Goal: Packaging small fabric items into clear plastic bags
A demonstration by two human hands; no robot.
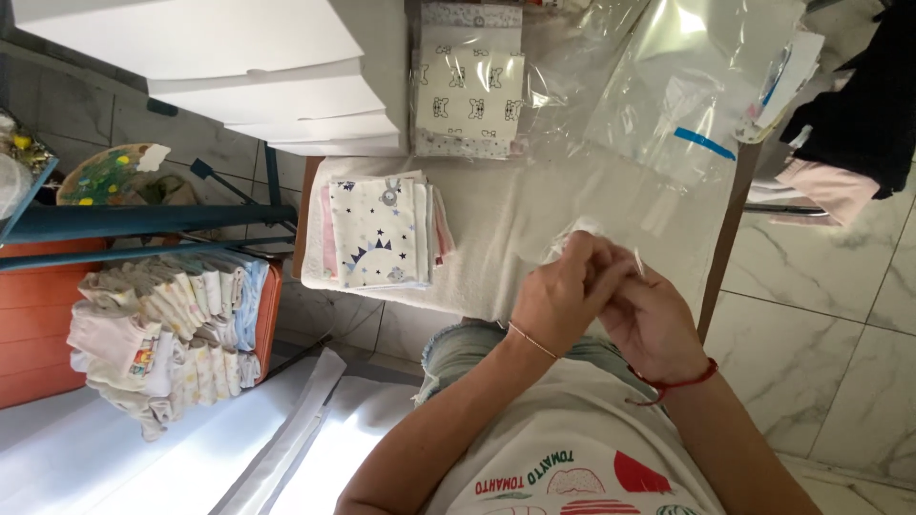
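At table's near edge: left hand (563, 300) and right hand (649, 319) pinched together on a clear plastic bag (582, 234), working its mouth apart; folded star-print cloths (377, 231) stacked ready at nine o'clock.

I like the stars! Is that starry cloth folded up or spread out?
Folded. The starry cloth lies as a small neat rectangle atop a stack on the table.

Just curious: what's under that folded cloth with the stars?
Under the star-print cloth lie more folded cloths, pink edges showing, on a white towel. Their prints are hidden.
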